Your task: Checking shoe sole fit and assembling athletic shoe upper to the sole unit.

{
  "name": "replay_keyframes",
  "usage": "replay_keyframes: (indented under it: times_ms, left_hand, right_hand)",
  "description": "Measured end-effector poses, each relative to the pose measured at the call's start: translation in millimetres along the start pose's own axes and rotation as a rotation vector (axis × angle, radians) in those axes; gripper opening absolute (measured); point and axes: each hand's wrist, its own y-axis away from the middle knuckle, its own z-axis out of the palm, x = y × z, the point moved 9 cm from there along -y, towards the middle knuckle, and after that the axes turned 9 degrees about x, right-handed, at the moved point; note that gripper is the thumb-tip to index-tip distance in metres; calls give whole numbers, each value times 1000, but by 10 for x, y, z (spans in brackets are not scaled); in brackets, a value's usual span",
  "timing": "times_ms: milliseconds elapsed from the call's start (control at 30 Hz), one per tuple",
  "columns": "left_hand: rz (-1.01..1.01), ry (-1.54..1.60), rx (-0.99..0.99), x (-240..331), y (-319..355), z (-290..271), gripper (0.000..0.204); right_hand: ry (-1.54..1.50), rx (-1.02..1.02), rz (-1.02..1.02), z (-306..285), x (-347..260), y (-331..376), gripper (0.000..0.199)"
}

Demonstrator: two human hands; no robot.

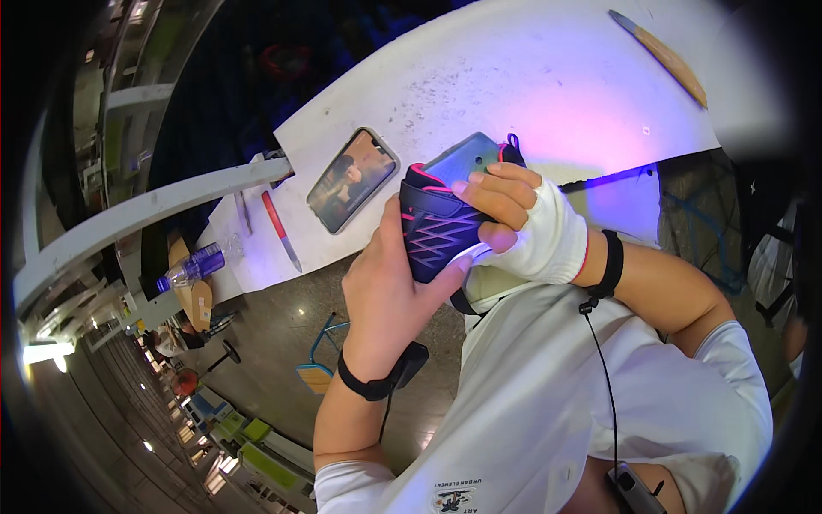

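Dark shoe (438,236) at the centre of the frame, lifted in both hands over the near edge of a white counter (514,73); pink trim at the collar, pale crisscross lines along the side. A smooth blue-grey insert (467,160) rises from its opening, one small dark hole near the top. Left hand (390,278), bare, closed round the shoe from the lower left, thumb along the near side; the other fingertips hidden behind it. Right hand (539,231), in a white glove with fingers bare, curled over the collar and the insert, gripping from the right. Black bands on both wrists, a thin cable running down from the right one across a white shirt (531,411). Just left of the shoe, a phone (353,182) lies face up, screen lit. Further left, a red-handled knife (275,216), blade toward the bottom of the frame; near the counter's left end, a clear bottle (195,266) with a purple label, on its side. Upper right, well apart from the hands, a wooden-handled knife (666,62). Purplish light pools on the counter beyond the shoe. Lower left, on the floor, a blue-framed stool (316,377).
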Motion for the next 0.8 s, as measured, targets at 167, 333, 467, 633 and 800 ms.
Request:
replay_keyframes:
  times_ms: [167,333,467,633,800]
  left_hand:
    - [263,414,-164,235,38,-485,97]
    - [719,545,201,1024,197,-409,83]
    - [805,579,386,1110,319,416,75]
    - [623,860,413,1049,199,564,47]
    - [585,917,539,1334,244,328,35]
  right_hand:
    - [-87,35,155,-310,134,14,33]
    - [-237,212,262,-1380,45,-373,73]
    - [-330,-180,206,-1566,-79,-723,82]
    - [-269,-177,230,-1624,-156,-710,78]
    - [-267,-33,341,-1715,67,-642,70]
